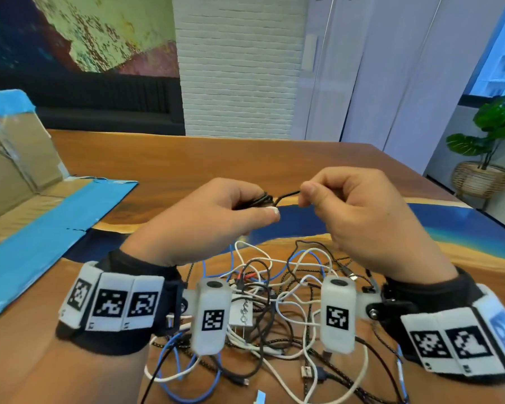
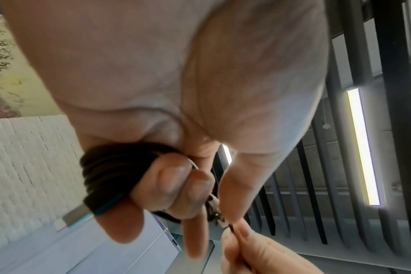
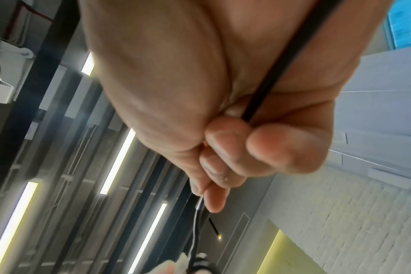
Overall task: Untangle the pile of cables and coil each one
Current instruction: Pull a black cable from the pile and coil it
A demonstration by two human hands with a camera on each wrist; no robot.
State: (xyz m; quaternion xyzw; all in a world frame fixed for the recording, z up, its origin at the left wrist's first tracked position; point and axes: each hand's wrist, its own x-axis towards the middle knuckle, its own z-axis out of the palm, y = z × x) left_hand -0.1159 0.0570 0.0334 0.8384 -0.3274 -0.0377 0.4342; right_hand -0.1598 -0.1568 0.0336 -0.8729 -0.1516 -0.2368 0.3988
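My left hand [image 1: 216, 211] is raised above the table and grips a small coil of black cable [image 1: 257, 199]. In the left wrist view the coil [image 2: 106, 170] is wound in several loops under my curled fingers, with a metal USB plug [image 2: 75, 216] sticking out. My right hand [image 1: 341, 205] pinches the free end of the same black cable [image 1: 287, 195] close to the coil. The right wrist view shows the black cable [image 3: 282, 61] running across the palm. Below both wrists lies the tangled pile of cables [image 1: 274, 310], white, black, blue and braided.
The wooden table [image 1: 187, 158] has a blue resin band [image 1: 362, 220] across it. A flattened cardboard box with blue tape [image 1: 27, 199] lies at the left. A potted plant [image 1: 487, 147] stands on the floor at the far right.
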